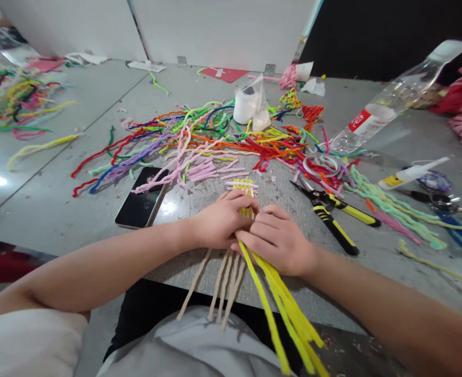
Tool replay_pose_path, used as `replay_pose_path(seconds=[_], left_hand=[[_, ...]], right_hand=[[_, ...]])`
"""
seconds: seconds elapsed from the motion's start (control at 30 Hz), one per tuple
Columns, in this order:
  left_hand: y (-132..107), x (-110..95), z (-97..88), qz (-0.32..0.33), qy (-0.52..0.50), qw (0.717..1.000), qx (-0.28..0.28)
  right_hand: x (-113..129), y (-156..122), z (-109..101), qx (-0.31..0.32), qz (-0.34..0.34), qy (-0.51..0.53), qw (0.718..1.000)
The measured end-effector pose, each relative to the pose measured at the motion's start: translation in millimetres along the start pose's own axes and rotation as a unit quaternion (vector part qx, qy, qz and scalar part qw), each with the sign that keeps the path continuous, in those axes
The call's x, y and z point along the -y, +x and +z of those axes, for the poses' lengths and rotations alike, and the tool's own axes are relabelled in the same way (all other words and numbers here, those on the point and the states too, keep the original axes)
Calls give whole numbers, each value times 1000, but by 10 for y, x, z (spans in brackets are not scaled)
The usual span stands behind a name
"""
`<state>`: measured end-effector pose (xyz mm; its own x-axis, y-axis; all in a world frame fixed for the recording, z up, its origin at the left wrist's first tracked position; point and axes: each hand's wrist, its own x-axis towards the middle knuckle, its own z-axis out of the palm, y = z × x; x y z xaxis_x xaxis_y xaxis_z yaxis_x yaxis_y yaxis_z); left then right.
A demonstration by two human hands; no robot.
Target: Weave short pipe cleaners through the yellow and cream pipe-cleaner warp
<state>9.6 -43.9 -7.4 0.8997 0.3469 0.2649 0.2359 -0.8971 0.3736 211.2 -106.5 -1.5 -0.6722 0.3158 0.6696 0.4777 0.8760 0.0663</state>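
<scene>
Both hands meet over a small woven strip (pixel 242 184) of yellow and pale fuzzy strands, lying on the grey table in front of me. My left hand (pixel 225 220) has its fingers curled over the left side of the weave. Close against it, my right hand (pixel 280 238) is closed round the yellow strands (pixel 280 293), whose loose ends fan out past the table's near edge. Beige strands (pixel 223 283) run out from beneath my left hand toward my lap. My fingertips and the part of the weave under them are partly hidden.
Multicoloured fuzzy strands (pixel 199 125) are heaped behind my hands. A phone (pixel 140 199) lies left. Black-and-yellow pliers (pixel 335 225), a tape roll (pixel 321 163), a glue bottle (pixel 404 178) and a tilted plastic bottle (pixel 388 107) are on the right. A white thread spool (pixel 244 107) stands behind.
</scene>
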Motion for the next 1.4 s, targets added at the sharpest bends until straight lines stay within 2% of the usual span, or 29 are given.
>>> replay_pose_path(seconds=[0.2, 0.37, 0.47, 0.57, 0.63, 0.73, 0.83, 0.9, 1.07, 1.2, 1.3, 1.4], left_hand=[[-2, 1, 39, -5, 26, 1000, 14], [14, -22, 38, 22, 31, 998, 41], [-8, -22, 28, 33, 15, 999, 21], [-50, 42, -10, 33, 1, 999, -26], [-85, 138, -70, 30, -8, 997, -64], [-141, 334, -203, 13, -15, 996, -88], [-189, 492, -326, -3, 2, 995, -96], [-207, 521, -381, -8, 14, 995, -100], [-203, 373, -490, -99, 9, 984, -150], [-203, 327, -600, -185, 47, 969, -156], [-235, 413, -671, -255, 113, 950, -142], [-260, 492, -711, -287, 178, 936, -97]], right_hand=[[-4, -48, 18, -37, 72, -3, 997], [-50, -40, 113, 21, 128, 20, 991], [-92, -34, 137, 31, 128, 8, 991], [-143, -19, 110, 11, 128, -19, 992], [-194, 9, 85, -7, 135, -32, 990], [-286, 63, 79, -1, 162, -25, 987], [-361, 91, 136, 6, 179, -11, 984], [-382, 84, 196, 5, 175, -1, 984], [-353, 32, 313, -3, 205, 9, 979], [-337, 18, 334, -3, 203, 17, 979], [-331, 23, 327, 8, 199, 19, 980], [-310, 23, 312, 22, 201, 26, 979]])
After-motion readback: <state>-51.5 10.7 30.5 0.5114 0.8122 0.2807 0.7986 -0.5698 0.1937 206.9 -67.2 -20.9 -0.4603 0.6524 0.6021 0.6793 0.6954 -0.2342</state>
